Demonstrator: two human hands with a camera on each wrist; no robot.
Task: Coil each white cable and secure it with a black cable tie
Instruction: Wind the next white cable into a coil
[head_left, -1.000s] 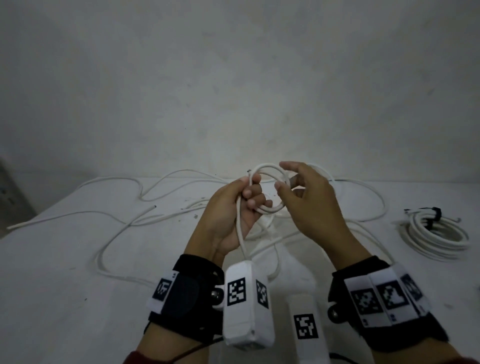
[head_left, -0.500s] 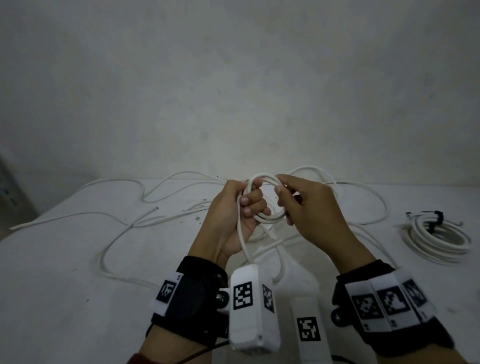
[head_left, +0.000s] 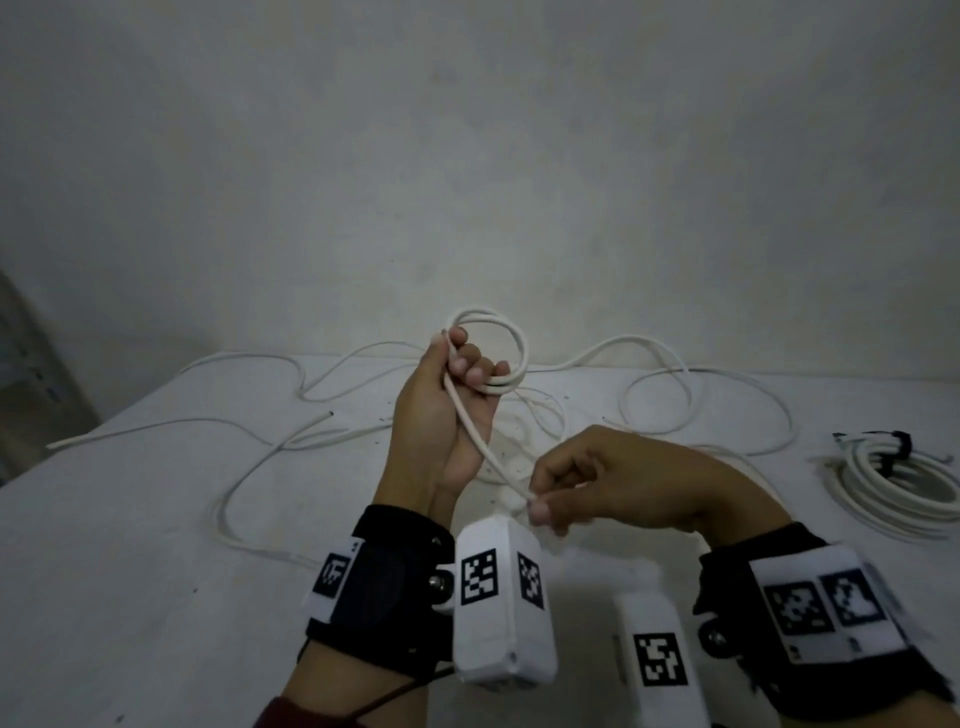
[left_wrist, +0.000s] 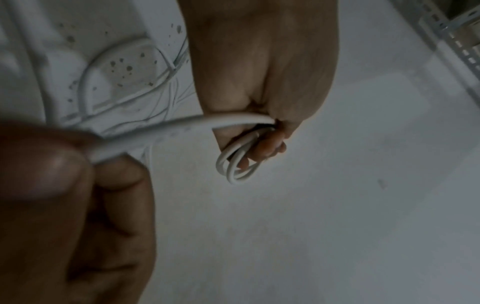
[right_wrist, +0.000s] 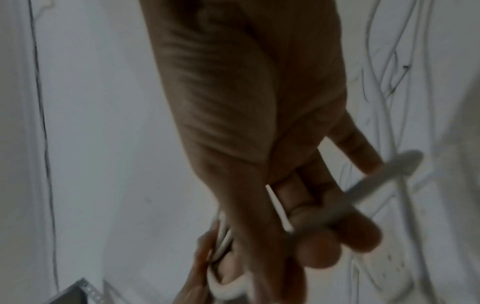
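Observation:
My left hand (head_left: 457, 374) is raised above the table and grips a small coil of white cable (head_left: 511, 345) of a few loops; the coil (left_wrist: 235, 164) pokes out past the curled fingers. From that coil a straight run of cable (head_left: 483, 447) slopes down to my right hand (head_left: 540, 506), which pinches it between thumb and fingertips near my left wrist. The pinched cable (right_wrist: 384, 176) shows blurred in the right wrist view. The rest of the same cable trails loose on the table (head_left: 130, 545).
Loose white cables (head_left: 660, 395) sprawl in loops over the far half of the table. A finished coil (head_left: 893, 483) bound with a black tie (head_left: 901, 447) lies at the right edge. A plain wall stands behind. A metal rack (head_left: 21, 374) shows at far left.
My right hand left the coil and slid down the cable toward me, pulling a straight length taut. My left hand lifted the coil a little higher.

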